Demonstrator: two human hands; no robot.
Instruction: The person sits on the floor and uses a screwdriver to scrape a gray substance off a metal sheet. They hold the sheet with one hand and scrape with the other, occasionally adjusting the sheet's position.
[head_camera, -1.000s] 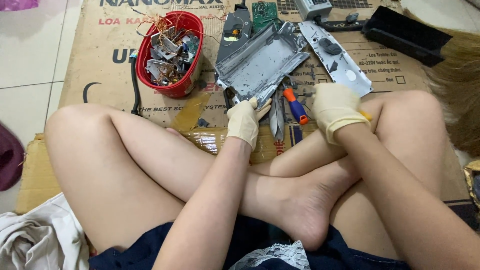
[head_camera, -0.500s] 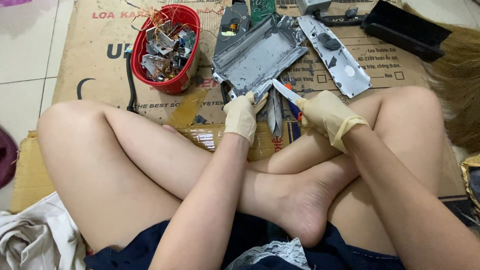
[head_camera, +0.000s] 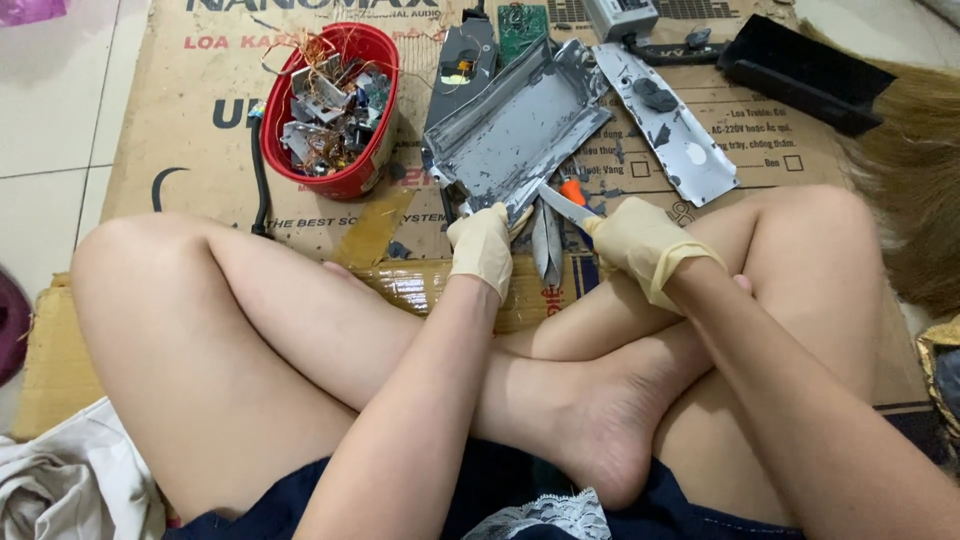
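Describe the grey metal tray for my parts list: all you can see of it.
The tray is a shallow, rectangular sheet-metal casing, grey with patchy peeling paint and bent, raised rims. It lies open side up, askew on the cardboard, right of the red bowl. The gloved left hand grips its near corner; the right hand points a blade at that edge.

Pale floor tiles (head_camera: 60, 120) lie at the far left. Flattened brown cardboard (head_camera: 190, 130) covers the middle. White cloth (head_camera: 60, 490) is bunched near left.
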